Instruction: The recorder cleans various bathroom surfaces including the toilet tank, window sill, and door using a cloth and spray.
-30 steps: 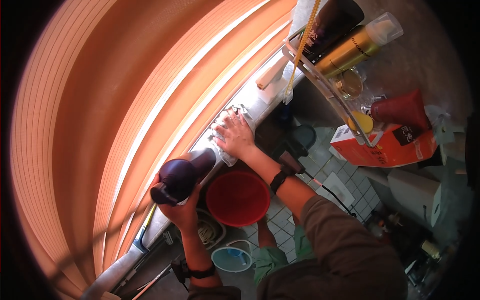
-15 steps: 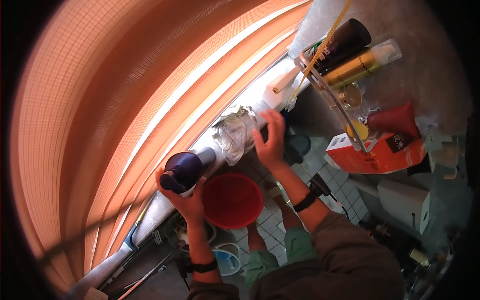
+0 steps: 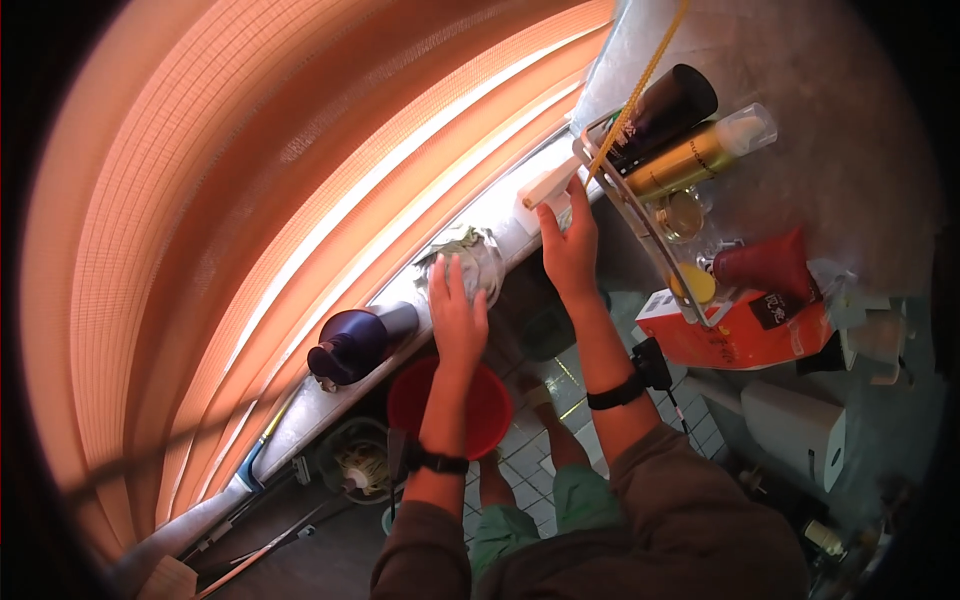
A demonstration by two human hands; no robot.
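My left hand (image 3: 458,315), fingers stretched, is over the sill beside a crumpled pale plastic bag or cloth (image 3: 483,258); whether it touches it I cannot tell. My right hand (image 3: 574,245) is at a white pump bottle (image 3: 548,187), thumb and fingers apart on its near side. Its grip, if any, is partly hidden. A dark purple bottle (image 3: 352,340) stands on the sill (image 3: 320,405), left of my left hand, with nothing holding it.
A red basin (image 3: 490,405) is below the sill. At the right, a wire rack (image 3: 640,215) holds a black bottle (image 3: 665,110), a gold pump bottle (image 3: 690,160) and a red tube (image 3: 765,262), near an orange box (image 3: 735,335). An orange curtain (image 3: 200,250) hangs along the left. A yellow cord (image 3: 640,85) hangs by the rack.
My left hand has let go of the purple bottle and moved right to the crumpled bag or cloth. My right hand has moved up and right to the white pump bottle.
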